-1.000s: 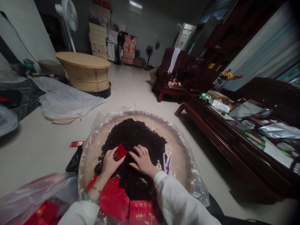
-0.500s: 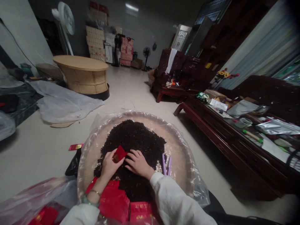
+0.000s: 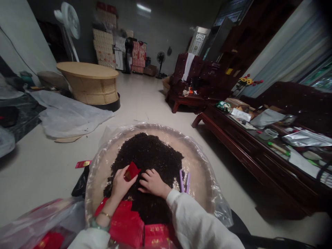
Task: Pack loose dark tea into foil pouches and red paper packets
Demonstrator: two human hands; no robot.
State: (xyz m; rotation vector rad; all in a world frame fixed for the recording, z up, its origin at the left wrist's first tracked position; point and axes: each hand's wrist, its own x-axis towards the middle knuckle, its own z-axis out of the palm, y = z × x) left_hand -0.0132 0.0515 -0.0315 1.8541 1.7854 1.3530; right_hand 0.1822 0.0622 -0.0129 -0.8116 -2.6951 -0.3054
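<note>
My left hand [image 3: 121,183] grips a small red packet [image 3: 131,171] by its sides, above a heap of dark loose tea leaves [image 3: 147,148]. The packet's upper end looks open. Right beside it, my right hand [image 3: 153,184] rests on the heap with curled fingers drawn together at the leaves; the fingertips are partly hidden. A wide round tray [image 3: 201,162] lined with clear plastic holds the heap. At its near edge lies a fanned stack of flat red packets [image 3: 126,221], next to more red packets with gold print [image 3: 156,235].
Purple tongs [image 3: 184,181] lie in the tray, right of the heap. A clear bag with red packets [image 3: 50,238] sits at lower left. One red packet [image 3: 83,164] is on the floor. A cluttered dark wooden table [image 3: 243,155] stands on the right, a woven round stand [image 3: 90,84] at back left.
My right hand's fingers have curled inward on the tea leaves. My left hand keeps the red packet in nearly the same place. The view has shifted slightly.
</note>
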